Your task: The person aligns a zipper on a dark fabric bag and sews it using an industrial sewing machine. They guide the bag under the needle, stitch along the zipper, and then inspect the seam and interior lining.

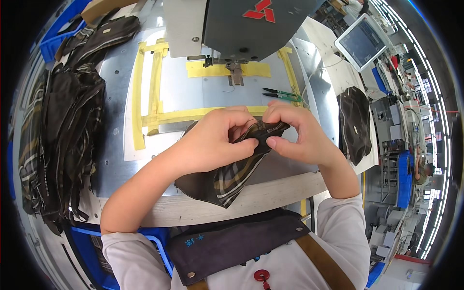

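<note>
Between my two hands is a dark fabric pouch piece (231, 182) with plaid cloth and a stretch of zipper along its upper edge. My left hand (215, 140) pinches it between thumb and fingers. On the other side of the same edge, my right hand (302, 133) grips the piece, its thumb pressed close to my left thumb. The lower corner of the cloth hangs toward the table's front edge. Fingers hide part of the zipper. Just beyond my right hand lie green-handled thread snips (281, 94), dark blades pointing left.
A sewing machine head (246, 31) overhangs the metal plate, which carries yellow tape strips (193, 115). Zippered dark and plaid pieces (65, 130) heap at the left. Another dark piece (355, 125) lies right, below a tablet-like screen (362, 41). A blue bin (89, 261) stands lower left.
</note>
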### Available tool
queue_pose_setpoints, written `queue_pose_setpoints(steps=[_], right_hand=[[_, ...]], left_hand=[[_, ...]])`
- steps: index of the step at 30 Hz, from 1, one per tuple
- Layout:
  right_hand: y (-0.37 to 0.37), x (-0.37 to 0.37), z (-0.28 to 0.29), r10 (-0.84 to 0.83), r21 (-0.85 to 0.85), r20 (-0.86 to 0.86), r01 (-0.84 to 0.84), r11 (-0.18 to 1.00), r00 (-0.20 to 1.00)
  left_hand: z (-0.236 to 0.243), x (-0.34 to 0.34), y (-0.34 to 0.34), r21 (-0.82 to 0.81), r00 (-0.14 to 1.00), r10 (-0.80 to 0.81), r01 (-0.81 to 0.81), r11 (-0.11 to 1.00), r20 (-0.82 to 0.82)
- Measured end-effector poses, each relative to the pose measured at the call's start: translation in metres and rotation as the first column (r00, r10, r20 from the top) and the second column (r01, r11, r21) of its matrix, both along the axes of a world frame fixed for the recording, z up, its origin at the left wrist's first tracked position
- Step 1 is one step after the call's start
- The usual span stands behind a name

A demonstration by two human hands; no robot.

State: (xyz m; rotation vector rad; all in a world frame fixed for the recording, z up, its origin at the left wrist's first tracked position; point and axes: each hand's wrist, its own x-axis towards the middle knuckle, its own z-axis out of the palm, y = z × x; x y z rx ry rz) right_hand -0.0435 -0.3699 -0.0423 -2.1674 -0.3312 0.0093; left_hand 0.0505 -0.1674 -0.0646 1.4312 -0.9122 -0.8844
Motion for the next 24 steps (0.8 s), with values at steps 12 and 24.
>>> queue_pose_setpoints(steps=[12,24], right_hand=[[0.012,0.002,0.015,0.061,-0.27,0.017,-0.054,0.961,0.998],[0.021,0.006,0.011,-0.116,-0.228,-0.303,0.046,0.973,0.946]], left_hand=[[-0.002,-0.011,-0.002,0.045,0.958,0.065,-0.081,0.996,0.28],[-0.005,-0.005,-0.003,-0.035,0.895,0.017,-0.002,0.999,0.447]])
